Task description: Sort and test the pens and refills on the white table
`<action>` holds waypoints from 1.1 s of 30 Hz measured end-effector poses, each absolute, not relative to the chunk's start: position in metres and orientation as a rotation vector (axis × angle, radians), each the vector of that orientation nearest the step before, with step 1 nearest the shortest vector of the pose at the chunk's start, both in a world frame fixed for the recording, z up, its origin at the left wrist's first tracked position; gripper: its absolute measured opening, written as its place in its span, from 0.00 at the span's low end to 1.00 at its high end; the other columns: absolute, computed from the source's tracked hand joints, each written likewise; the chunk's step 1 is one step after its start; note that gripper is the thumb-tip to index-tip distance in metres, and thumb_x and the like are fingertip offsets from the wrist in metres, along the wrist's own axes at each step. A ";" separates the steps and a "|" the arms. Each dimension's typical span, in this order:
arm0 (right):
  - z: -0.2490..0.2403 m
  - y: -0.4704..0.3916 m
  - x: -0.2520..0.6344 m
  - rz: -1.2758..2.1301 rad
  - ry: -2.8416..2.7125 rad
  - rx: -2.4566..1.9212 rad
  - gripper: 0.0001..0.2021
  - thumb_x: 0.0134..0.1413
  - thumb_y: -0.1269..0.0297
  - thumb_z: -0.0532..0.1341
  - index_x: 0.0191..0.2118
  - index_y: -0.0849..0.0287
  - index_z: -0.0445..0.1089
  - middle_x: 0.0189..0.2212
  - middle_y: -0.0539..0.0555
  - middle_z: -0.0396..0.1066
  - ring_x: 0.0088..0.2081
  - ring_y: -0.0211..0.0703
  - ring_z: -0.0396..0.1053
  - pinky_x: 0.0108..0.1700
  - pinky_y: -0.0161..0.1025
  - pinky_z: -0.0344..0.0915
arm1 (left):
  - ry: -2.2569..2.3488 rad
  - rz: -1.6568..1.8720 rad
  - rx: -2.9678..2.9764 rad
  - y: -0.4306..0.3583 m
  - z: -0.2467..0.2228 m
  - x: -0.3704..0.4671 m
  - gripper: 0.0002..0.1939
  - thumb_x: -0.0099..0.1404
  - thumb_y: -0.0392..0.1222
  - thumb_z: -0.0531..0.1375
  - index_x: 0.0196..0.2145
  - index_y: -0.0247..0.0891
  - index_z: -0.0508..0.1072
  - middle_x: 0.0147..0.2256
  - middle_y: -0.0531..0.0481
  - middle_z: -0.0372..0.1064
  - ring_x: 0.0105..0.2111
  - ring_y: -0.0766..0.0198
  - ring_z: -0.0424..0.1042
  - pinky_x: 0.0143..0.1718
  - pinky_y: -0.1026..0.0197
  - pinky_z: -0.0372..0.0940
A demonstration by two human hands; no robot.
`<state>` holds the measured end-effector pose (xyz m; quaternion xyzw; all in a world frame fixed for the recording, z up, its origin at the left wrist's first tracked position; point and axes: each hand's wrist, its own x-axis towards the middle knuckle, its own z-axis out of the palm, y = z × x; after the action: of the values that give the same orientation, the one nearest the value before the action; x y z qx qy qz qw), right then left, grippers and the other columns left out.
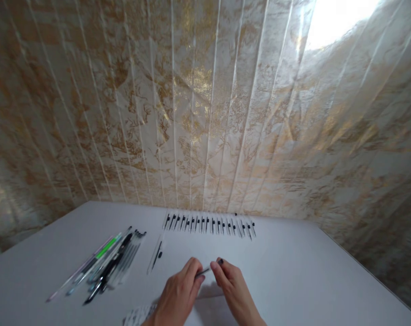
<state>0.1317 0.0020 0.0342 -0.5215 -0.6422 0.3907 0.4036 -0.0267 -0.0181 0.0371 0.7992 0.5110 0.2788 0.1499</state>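
A slim pen (203,271) with a grey section lies between my two hands near the front of the table. My left hand (180,292) is closed around its lower left part. The fingers of my right hand (232,285) pinch its other end, where a black tip (220,261) sticks out. My fingers hide much of the pen. Just to the left lie a clear pen barrel (150,262), a dark refill (157,254) and a small black cap (160,255), apart from each other.
Along the back of the white table (293,271) runs a row of several clear pen parts with dark refills and black caps (207,222). A heap of pens (113,260) lies at the left. Printed paper (137,314) shows at the front. A gold-patterned curtain (192,113) hangs behind.
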 end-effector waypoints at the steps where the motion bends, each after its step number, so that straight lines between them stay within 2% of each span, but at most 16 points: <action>1: 0.030 0.004 0.135 1.018 -1.583 -1.306 0.22 0.56 0.43 0.50 0.21 0.55 0.52 0.19 0.44 0.49 0.23 0.36 0.49 0.26 0.34 0.48 | 1.464 0.799 2.290 -0.016 0.038 -0.026 0.06 0.67 0.34 0.49 0.35 0.44 0.61 0.33 0.54 0.69 0.33 0.63 0.73 0.32 0.64 0.63; 6: 0.019 0.013 0.148 1.080 -1.494 -1.326 0.24 0.55 0.41 0.49 0.21 0.55 0.50 0.19 0.44 0.47 0.23 0.36 0.46 0.25 0.34 0.45 | 1.452 0.773 2.273 -0.003 0.039 -0.032 0.05 0.65 0.34 0.54 0.34 0.43 0.67 0.34 0.53 0.67 0.33 0.63 0.71 0.33 0.65 0.61; 12: 0.010 0.012 0.149 1.043 -1.503 -1.386 0.25 0.55 0.39 0.47 0.21 0.55 0.47 0.19 0.45 0.44 0.24 0.37 0.44 0.26 0.36 0.43 | 1.350 0.687 2.209 -0.003 0.038 -0.037 0.11 0.68 0.38 0.51 0.34 0.40 0.73 0.33 0.51 0.68 0.33 0.63 0.70 0.34 0.66 0.59; 15: 0.009 0.010 0.150 1.024 -1.517 -1.384 0.25 0.55 0.39 0.46 0.20 0.55 0.46 0.19 0.45 0.44 0.24 0.37 0.44 0.26 0.36 0.43 | 1.216 0.635 2.036 -0.005 0.048 -0.039 0.18 0.70 0.44 0.48 0.31 0.38 0.74 0.26 0.54 0.67 0.28 0.66 0.67 0.30 0.66 0.57; 17: 0.011 0.009 0.151 1.006 -1.541 -1.370 0.25 0.55 0.38 0.46 0.20 0.55 0.47 0.19 0.45 0.44 0.23 0.37 0.44 0.26 0.36 0.43 | 1.139 0.563 1.881 -0.007 0.054 -0.041 0.22 0.71 0.48 0.44 0.33 0.37 0.75 0.21 0.57 0.62 0.24 0.68 0.63 0.27 0.67 0.55; 19: 0.013 0.008 0.150 0.988 -1.548 -1.358 0.25 0.54 0.38 0.47 0.20 0.54 0.46 0.19 0.45 0.44 0.23 0.37 0.44 0.26 0.36 0.43 | 1.115 0.540 1.809 -0.008 0.056 -0.042 0.19 0.71 0.48 0.45 0.41 0.39 0.73 0.19 0.59 0.61 0.22 0.68 0.61 0.26 0.67 0.55; 21: 0.014 0.008 0.150 0.983 -1.528 -1.366 0.26 0.53 0.37 0.48 0.20 0.54 0.45 0.19 0.45 0.42 0.23 0.37 0.43 0.26 0.36 0.43 | 1.180 0.599 1.876 -0.010 0.054 -0.043 0.12 0.67 0.45 0.53 0.45 0.41 0.67 0.23 0.60 0.64 0.23 0.68 0.62 0.28 0.67 0.55; 24: 0.015 0.009 0.148 0.999 -1.484 -1.400 0.26 0.52 0.37 0.48 0.20 0.54 0.44 0.19 0.45 0.41 0.23 0.37 0.42 0.25 0.36 0.42 | 1.346 0.698 2.043 -0.010 0.048 -0.044 0.08 0.59 0.37 0.60 0.37 0.43 0.65 0.30 0.59 0.68 0.26 0.68 0.64 0.30 0.67 0.55; 26: 0.015 0.009 0.147 1.004 -1.461 -1.400 0.26 0.52 0.36 0.48 0.19 0.54 0.44 0.19 0.45 0.41 0.23 0.37 0.41 0.25 0.36 0.42 | 1.409 0.731 2.118 -0.009 0.045 -0.045 0.04 0.61 0.35 0.57 0.31 0.42 0.64 0.30 0.57 0.68 0.28 0.67 0.66 0.30 0.67 0.56; 29: 0.016 0.008 0.147 0.996 -1.441 -1.370 0.26 0.52 0.36 0.48 0.20 0.53 0.44 0.19 0.45 0.41 0.24 0.38 0.42 0.26 0.36 0.43 | 1.421 0.684 2.213 -0.008 0.044 -0.044 0.10 0.66 0.34 0.50 0.27 0.41 0.65 0.27 0.55 0.68 0.29 0.65 0.68 0.30 0.65 0.57; 31: 0.016 0.008 0.147 0.994 -1.441 -1.354 0.26 0.52 0.36 0.49 0.20 0.53 0.44 0.20 0.46 0.42 0.24 0.38 0.43 0.26 0.36 0.44 | 1.414 0.637 2.239 -0.008 0.043 -0.042 0.11 0.68 0.34 0.49 0.29 0.41 0.67 0.29 0.53 0.70 0.30 0.64 0.70 0.31 0.65 0.58; 33: 0.017 0.009 0.147 0.995 -1.440 -1.364 0.26 0.51 0.36 0.49 0.20 0.53 0.45 0.20 0.46 0.42 0.24 0.38 0.43 0.26 0.36 0.43 | 1.438 0.649 2.227 -0.008 0.042 -0.042 0.06 0.66 0.34 0.53 0.37 0.42 0.67 0.34 0.53 0.70 0.34 0.63 0.71 0.34 0.65 0.60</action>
<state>0.1467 0.0089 0.0169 -0.5505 -0.5810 0.4017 0.4450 -0.0415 -0.0083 0.0418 0.7986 0.5158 0.2329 0.2046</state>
